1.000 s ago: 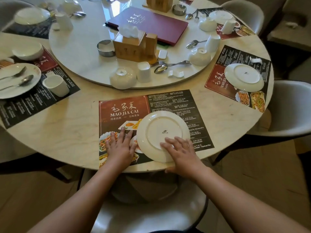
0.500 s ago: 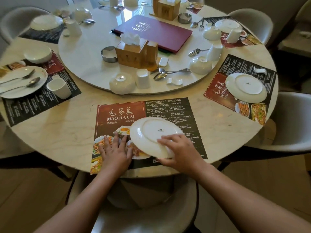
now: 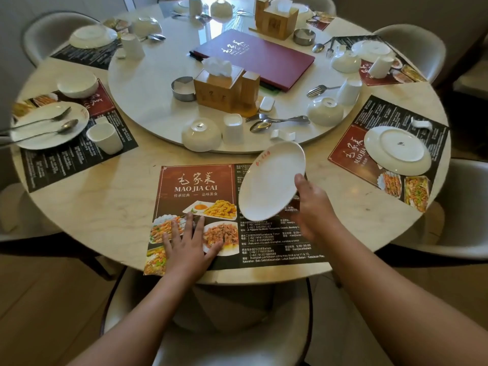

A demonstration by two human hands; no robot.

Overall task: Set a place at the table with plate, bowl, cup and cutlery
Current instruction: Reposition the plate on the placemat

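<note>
The right hand (image 3: 314, 204) is gripping the round white ceramic plate (image 3: 272, 180) by its near rim. The plate, face-down a second ago, is now tilting in the air over the printed paper menu placemat (image 3: 195, 186), so the flip looks nearly done. The left hand (image 3: 190, 244), fingers spread flat, is pressing the mat. An upturned white bowl (image 3: 201, 134) and white cup (image 3: 233, 128) are waiting on the round marble turntable (image 3: 148, 83) of the pale marble table (image 3: 105, 207), with grey shell chairs (image 3: 470, 207) standing around.

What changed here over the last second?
The round white plate, earlier face down on the dark printed placemat, was lifted and turned over by the right hand, which now holds it tilted by the rim. The left hand stayed flat on the placemat.
</note>
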